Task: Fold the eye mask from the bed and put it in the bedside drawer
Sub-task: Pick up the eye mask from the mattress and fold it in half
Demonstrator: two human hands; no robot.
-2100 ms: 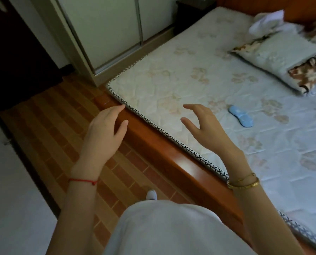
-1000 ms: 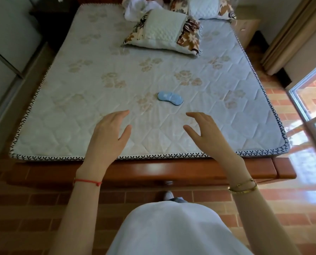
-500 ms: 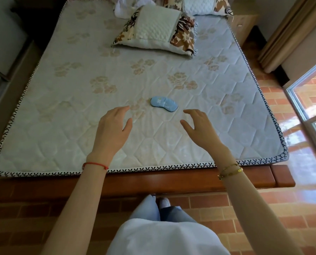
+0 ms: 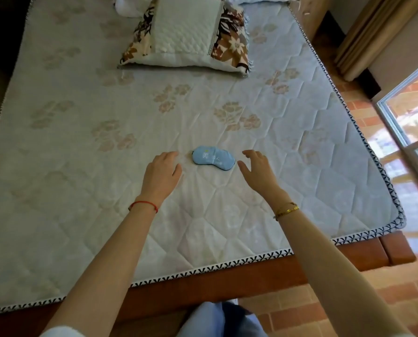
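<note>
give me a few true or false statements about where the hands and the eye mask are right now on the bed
1. The eye mask lies flat and unfolded on the mattress. True.
2. The right hand is gripping the eye mask. False: it is open, just right of the mask, not touching it.
3. The left hand is open, just left of the mask. True.
4. The pillow is lying on top of the eye mask. False: it lies well beyond the mask, toward the head of the bed.
5. The left wrist wears a red string. True.
</note>
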